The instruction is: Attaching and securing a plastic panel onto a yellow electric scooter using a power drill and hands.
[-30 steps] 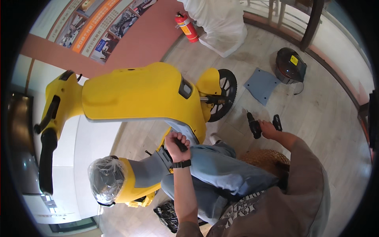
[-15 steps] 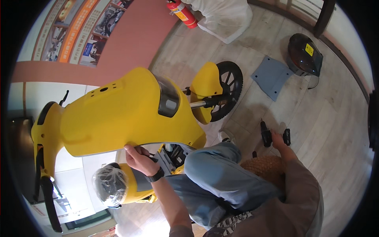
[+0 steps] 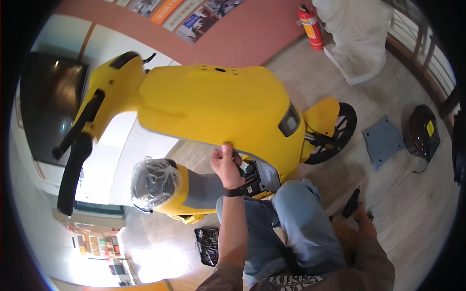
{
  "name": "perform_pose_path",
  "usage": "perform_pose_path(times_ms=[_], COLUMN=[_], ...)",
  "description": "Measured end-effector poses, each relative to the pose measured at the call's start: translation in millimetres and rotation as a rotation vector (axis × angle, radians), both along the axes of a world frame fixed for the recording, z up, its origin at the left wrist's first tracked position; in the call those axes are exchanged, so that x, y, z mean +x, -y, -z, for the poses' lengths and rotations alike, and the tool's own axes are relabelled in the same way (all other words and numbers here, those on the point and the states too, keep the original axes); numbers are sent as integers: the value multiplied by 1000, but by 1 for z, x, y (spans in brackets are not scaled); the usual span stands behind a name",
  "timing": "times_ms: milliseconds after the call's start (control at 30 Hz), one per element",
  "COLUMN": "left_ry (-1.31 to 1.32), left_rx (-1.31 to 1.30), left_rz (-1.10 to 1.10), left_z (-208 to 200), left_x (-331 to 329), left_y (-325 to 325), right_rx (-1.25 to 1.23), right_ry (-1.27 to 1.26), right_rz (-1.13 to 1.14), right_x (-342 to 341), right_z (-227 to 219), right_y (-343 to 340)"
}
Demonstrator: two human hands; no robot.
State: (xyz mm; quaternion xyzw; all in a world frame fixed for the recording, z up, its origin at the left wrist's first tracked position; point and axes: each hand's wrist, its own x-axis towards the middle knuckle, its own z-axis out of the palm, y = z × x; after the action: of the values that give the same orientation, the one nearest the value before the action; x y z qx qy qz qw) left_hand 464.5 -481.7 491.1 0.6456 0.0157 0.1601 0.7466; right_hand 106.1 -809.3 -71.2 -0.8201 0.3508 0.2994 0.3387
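A yellow electric scooter (image 3: 213, 97) stands in front of me, its handlebar to the left and its front wheel (image 3: 345, 128) to the right. My left hand (image 3: 226, 167), with a black band at the wrist, grips the lower edge of the yellow front panel. The thumb lies on the outside and the fingers curl behind it, partly hidden. Beside that hand, an opening shows dark parts (image 3: 253, 182) inside the scooter. Low at my right, my right hand (image 3: 360, 213) is wrapped around the handle of a black cordless drill (image 3: 351, 202), whose bit points away from me.
On the floor at right lie a grey panel (image 3: 382, 141) and a dark glossy cover (image 3: 421, 133) with a cable. A fire extinguisher (image 3: 311, 28) stands by a white-draped object (image 3: 357, 39). The scooter's seat (image 3: 155, 184) is wrapped in clear plastic. A black tool case (image 3: 208, 246) sits lower left.
The view has swung left, so the scooter appears farther right and the tool case shows. My left hand stays on the panel edge, and my right hand still holds the drill.
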Motion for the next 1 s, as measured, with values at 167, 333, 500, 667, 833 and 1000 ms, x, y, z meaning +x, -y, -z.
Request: perform_pose_path(times_ms=[167,333,500,667,833,1000], left_ry=[0,103,155,281,307,317], left_rx=[-32,55,73,234,264,269], left_rz=[-9,23,-2,-101,-93,-131], left_z=[9,8,0,-12,-17,-14], left_x=[12,17,16,26,31,30], left_y=[-1,-5,-5,-18,-22,-21], right_rx=[-82,-172,-153,-367,-398,-289], right_ry=[5,621,1373,1616,1776,1725], right_rz=[-411,-236,-521,-1051,-1305,-1365], right_x=[70,184,275,360,426,465], right_z=[-74,-305,-590,-748,-780,-778], right_y=[34,47,-42,-153,-221,-247])
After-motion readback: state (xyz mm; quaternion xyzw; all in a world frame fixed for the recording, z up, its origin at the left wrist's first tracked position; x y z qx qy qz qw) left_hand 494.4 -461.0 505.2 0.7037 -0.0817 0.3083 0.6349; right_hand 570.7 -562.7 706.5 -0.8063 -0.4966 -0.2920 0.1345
